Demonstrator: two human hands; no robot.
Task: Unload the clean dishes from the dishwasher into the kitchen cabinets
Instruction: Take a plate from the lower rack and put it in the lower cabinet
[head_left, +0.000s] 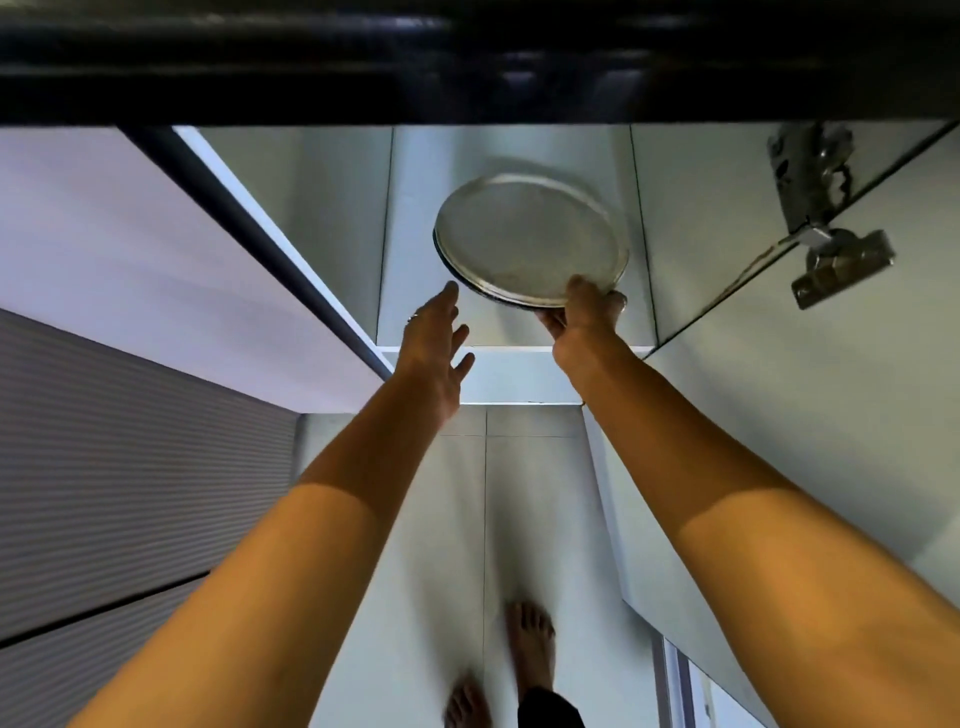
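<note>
A round steel plate (527, 239) is inside an open white cabinet, on or just above its shelf (415, 312); a darker rim shows under the plate's left edge. My right hand (584, 312) grips the plate's near edge, thumb on top and fingers beneath. My left hand (436, 343) is raised just left of the plate with straight, spread fingers, apart from it and holding nothing. A ring shows on one of its fingers.
The open cabinet door (810, 415) stands on the right with a metal hinge (831, 265) near its top. A closed cabinet front (130, 260) is on the left. A dark band (467, 62) crosses the top. My bare feet (530, 654) stand on the pale floor below.
</note>
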